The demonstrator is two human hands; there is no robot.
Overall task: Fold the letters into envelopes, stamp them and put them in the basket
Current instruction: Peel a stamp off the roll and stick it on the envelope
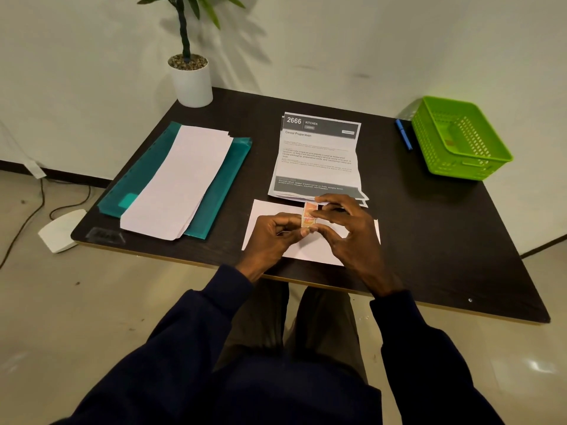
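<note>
Just above the white envelope (308,252), a person's left hand (273,237) and right hand (348,230) pinch a strip of orange stamps (308,216) between fingertips, its long axis running away from the body; the right hand's spare fingers arch loosely. The envelope lies flat directly beneath, equally near both hands. Printed letters (319,154) sit just beyond the envelope, the green basket (460,165) well off to its far right.

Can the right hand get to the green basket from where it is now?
Probably yes. Only bare table lies between the right hand and the basket; the pen lies left of it, off the straight path. But the hand now pinches the stamps, so it is not free.
</note>
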